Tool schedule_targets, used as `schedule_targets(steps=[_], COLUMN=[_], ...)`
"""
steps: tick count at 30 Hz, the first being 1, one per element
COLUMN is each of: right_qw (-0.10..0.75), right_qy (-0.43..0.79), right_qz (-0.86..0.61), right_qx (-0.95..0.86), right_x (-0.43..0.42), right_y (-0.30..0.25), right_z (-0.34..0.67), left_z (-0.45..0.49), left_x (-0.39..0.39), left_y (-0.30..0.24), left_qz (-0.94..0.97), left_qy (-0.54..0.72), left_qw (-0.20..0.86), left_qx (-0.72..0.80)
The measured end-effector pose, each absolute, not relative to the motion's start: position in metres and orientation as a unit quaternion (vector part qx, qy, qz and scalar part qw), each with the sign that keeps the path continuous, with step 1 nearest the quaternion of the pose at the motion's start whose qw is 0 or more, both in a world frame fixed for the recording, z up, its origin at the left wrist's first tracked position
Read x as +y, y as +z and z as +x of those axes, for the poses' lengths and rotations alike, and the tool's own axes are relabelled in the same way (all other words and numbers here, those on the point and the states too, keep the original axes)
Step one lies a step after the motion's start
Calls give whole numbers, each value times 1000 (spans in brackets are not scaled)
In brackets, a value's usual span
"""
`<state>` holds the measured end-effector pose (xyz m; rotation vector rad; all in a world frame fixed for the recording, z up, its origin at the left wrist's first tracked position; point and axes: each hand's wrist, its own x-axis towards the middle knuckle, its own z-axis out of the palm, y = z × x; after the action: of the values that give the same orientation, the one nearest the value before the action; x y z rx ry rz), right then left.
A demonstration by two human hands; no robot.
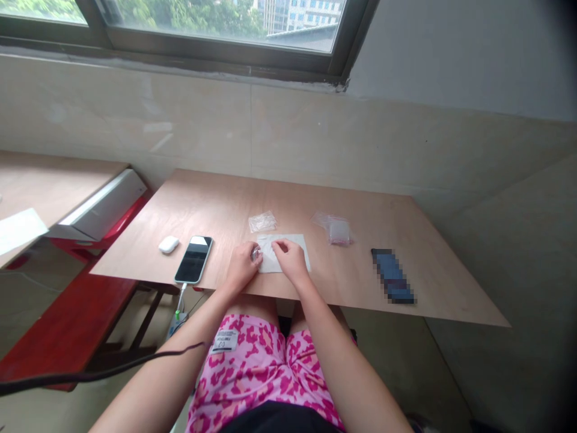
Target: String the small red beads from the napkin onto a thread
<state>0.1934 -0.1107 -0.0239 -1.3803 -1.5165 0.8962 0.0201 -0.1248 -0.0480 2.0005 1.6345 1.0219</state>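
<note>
My left hand (pixel 244 263) is closed at the left edge of a white sheet (pixel 269 260) on the table. A small clear, shiny plastic piece (pixel 256 253) shows at its fingertips; its exact kind is too small to tell. Over the sheet's middle, my right hand (pixel 290 258) has thumb and forefinger pinched together, and whatever is between them cannot be made out. Just beyond the sheet lies a flat clear plastic bag (pixel 262 222). To the right is another clear plastic bag (pixel 339 231) with white contents.
On the wooden table (pixel 360 282), a phone (pixel 195 258) with a charging cable (pixel 181 297) and a white earphone case (pixel 168 245) lie left. A pixelated dark object (pixel 393 276) lies right. A red bench (pixel 67 322) stands lower left. A dark cord (pixel 112 363) crosses the lower left foreground.
</note>
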Motion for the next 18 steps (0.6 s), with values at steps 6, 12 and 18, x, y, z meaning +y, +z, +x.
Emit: schedule_targets(steps=[6, 12, 18], right_qw=[337, 278, 249], right_qy=[248, 220, 201], right_qz=[-611, -595, -589], right_qx=[-672, -721, -742], right_x=[-89, -77, -82], right_y=[-38, -42, -43], right_z=[227, 230, 226], left_z=[19, 18, 18], left_x=[-125, -123, -122], left_y=[-45, -49, -52], left_qz=[709, 717, 720], left_qy=[364, 365, 362], left_qw=[184, 179, 167], left_qx=[576, 567, 568])
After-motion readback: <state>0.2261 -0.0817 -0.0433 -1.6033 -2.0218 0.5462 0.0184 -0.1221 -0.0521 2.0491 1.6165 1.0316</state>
